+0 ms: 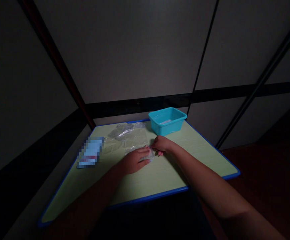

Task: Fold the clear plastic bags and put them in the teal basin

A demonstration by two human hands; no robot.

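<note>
A small clear plastic bag (pixel 149 155) lies on the table, partly covered by my hands. My left hand (pixel 135 160) rests flat over it, fingers stretched out and pointing right. At the bag's right edge, my right hand (pixel 161 144) is closed, with its thumb and index finger pinched at the plastic. The exact grip is hard to see in the dim light. More clear plastic bags (pixel 127 131) are spread just beyond my left hand, flat and partly overlapping.
A turquoise plastic basin (pixel 167 126) stands at the table's back right, with something pale inside. A blurred-out bluish flat item (pixel 91 151) lies near the left edge. The pale table (pixel 145 186) has a blue rim, and panelled walls stand behind and to the left.
</note>
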